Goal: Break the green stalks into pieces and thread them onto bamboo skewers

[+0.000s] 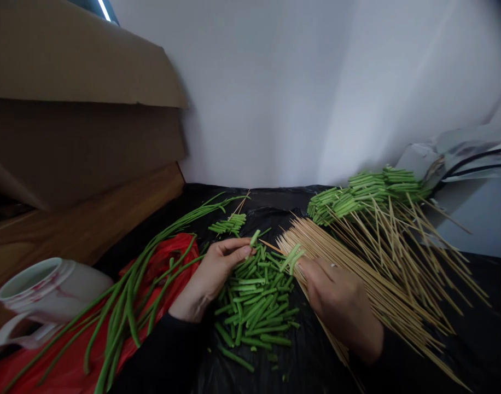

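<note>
Between thumb and fingers, my left hand (217,271) pinches a short green bean piece (254,237) above a heap of cut bean pieces (258,312). My right hand (338,298) is closed around a wooden skewer (272,247) whose tip points left at that piece. Cut bean pieces (291,258) are threaded on the skewer close to my right fingers. Beneath and beside my right hand lies a wide bundle of bare skewers (357,273). A few skewers with threaded beans (229,224) rest behind my left hand.
Finished bean skewers (369,191) are piled at the back right, near a plastic bag (476,153). Long whole beans (129,295) lie over a red bag (150,260) on the left. Further left are a white pitcher (74,284) and a cardboard box (86,148). Black plastic (221,372) covers the surface.
</note>
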Demonstrator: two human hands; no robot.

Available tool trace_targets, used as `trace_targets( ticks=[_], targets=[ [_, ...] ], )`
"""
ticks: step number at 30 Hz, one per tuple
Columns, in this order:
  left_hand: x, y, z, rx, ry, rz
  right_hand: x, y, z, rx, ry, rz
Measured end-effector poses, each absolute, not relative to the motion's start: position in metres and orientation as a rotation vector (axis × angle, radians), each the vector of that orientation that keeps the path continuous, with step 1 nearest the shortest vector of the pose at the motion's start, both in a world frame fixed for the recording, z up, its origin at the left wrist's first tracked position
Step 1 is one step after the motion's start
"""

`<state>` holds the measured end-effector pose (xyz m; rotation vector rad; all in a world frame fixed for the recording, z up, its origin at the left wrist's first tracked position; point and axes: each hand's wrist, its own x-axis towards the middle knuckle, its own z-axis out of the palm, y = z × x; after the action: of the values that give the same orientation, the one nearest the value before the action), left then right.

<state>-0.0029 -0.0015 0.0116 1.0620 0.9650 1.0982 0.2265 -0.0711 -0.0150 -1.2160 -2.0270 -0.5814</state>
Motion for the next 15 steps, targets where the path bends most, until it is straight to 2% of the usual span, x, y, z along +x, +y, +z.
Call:
trace_targets(
  ticks=[4,15],
  targets=[
    [-0.0016,-0.0018,0.0107,0.812,0.841,1.056,0.2230,-0.0733,-0.0160,-1.195,-2.032,-0.568],
    [0.0010,-0.0015,0.0100,0.732,0.767,1.011,0.2207,-0.0752,-0.0204,-1.234,-2.074,-0.535]
  ],
)
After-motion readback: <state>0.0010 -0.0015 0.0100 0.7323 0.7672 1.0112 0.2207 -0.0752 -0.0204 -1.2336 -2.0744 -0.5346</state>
